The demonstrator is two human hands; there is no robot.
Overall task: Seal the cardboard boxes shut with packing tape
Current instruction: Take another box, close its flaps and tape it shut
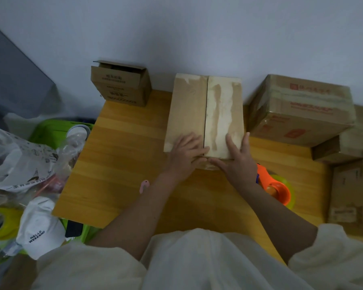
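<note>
A long cardboard box (pixel 189 109) lies in the middle of the wooden table (pixel 122 164), its two top flaps folded down and meeting at a centre seam. Torn, pale patches mark the right flap. My left hand (pixel 187 153) presses flat on the near end of the left flap. My right hand (pixel 237 158) presses flat on the near end of the right flap, its fingers reaching over the near edge. An orange tape dispenser (pixel 275 185) with a yellow-green roll lies on the table just right of my right wrist.
A small open box stack (pixel 120 84) stands at the back left against the wall. A larger taped box (pixel 302 109) and more cardboard (pixel 344 185) crowd the right. Left of the table are plastic bags (pixel 19 160), a yellow tape roll (pixel 0 222) and a white cap (pixel 40 227).
</note>
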